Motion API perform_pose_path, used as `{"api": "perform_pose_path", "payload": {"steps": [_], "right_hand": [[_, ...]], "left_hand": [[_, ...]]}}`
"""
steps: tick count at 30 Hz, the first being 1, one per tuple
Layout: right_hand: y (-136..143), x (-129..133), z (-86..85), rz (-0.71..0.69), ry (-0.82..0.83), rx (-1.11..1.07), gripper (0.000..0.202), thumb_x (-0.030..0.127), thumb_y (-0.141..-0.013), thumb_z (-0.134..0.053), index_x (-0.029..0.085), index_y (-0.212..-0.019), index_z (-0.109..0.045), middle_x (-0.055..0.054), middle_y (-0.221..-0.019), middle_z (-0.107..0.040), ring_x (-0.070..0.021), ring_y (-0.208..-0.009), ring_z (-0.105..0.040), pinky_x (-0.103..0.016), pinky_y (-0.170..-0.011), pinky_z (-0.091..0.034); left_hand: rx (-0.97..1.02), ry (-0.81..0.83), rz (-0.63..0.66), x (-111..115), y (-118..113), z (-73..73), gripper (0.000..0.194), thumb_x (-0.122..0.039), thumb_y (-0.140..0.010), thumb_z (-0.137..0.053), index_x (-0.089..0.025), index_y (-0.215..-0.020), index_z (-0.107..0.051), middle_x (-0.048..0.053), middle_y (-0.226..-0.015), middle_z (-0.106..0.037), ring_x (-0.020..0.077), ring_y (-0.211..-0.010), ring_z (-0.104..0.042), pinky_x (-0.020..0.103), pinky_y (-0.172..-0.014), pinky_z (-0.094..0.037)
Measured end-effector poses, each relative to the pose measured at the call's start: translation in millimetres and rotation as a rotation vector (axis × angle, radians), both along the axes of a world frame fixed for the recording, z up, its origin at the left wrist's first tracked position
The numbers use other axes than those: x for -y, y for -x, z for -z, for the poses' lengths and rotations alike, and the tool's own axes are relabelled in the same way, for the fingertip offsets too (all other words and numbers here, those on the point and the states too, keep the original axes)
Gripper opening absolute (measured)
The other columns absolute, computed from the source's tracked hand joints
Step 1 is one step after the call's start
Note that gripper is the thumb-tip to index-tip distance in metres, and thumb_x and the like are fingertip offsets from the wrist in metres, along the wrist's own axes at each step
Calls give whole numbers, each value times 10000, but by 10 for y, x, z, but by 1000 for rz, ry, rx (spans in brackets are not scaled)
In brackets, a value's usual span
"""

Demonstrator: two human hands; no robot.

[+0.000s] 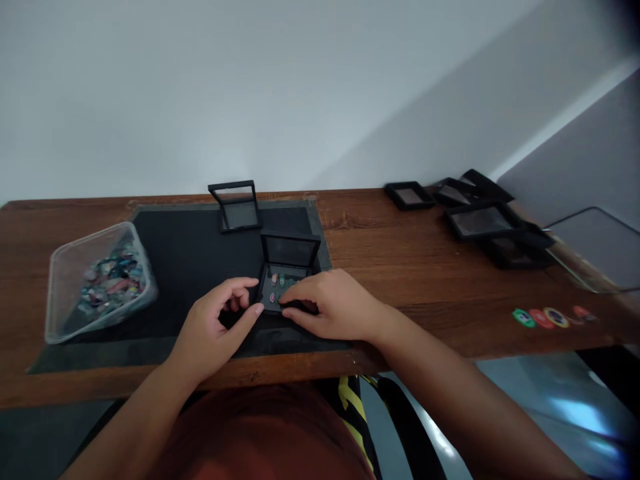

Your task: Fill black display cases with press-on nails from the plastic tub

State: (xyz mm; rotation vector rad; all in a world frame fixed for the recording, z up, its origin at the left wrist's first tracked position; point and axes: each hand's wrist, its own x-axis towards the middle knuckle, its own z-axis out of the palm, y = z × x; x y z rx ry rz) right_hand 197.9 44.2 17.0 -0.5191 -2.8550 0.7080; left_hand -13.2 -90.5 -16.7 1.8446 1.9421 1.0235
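Observation:
A small black hinged display case [289, 309] lies with its lid raised on the dark mat in front of me. Inside it sit several small polished stones, among them a pink stone [273, 297] and a green stone [282, 280]. My left hand [213, 323] grips the case's left edge, thumb and index finger set apart along it, other fingers curled. Over the case's right part, my right hand [333, 303] has thumb and fingertips close together down among the stones. Whatever lies between those fingertips is too small and hidden to make out.
To the left, a clear plastic tub [60, 287] of mixed stones stands on the dark mat [180, 247]. Another open black case [240, 210] stands behind. Several black cases [483, 220] are piled at right, near round colored stickers [543, 318] by the wooden table's front edge.

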Motion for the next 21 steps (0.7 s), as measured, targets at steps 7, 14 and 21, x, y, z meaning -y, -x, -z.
{"api": "perform_pose_path", "payload": {"steps": [7,14,21], "right_hand": [[6,1,6,-5,-1,4,217,340,-970,-641,238,-1096,-786,-2,-873,-767,-125,-684,-633,-245,-631,-336],[-15,-6,17,21,-12,-54,222,350,-981,-630,237,-1086,-789,-4,-843,-761,-127,-688,-645,-245,-636,-365],[-8,-21,38,29,11,-82,214,331,-972,-642,231,-1069,-804,-3,-803,-755,-124,-651,-647,-240,-621,-384]], "left_hand": [[-226,-139,-196,279,521,-468,221,-351,-957,-646,-263,-1156,-686,-28,-876,-639,123,-776,-595,253,-774,-501],[-502,234,-520,448,1409,-886,346,-503,-890,-721,-260,-1135,-746,-17,-973,-745,176,-773,-665,228,-639,-463],[-655,329,-392,368,1616,-698,228,-421,-925,-679,-284,-1048,-815,-80,-792,-749,162,-690,-657,202,-611,-377]]}}
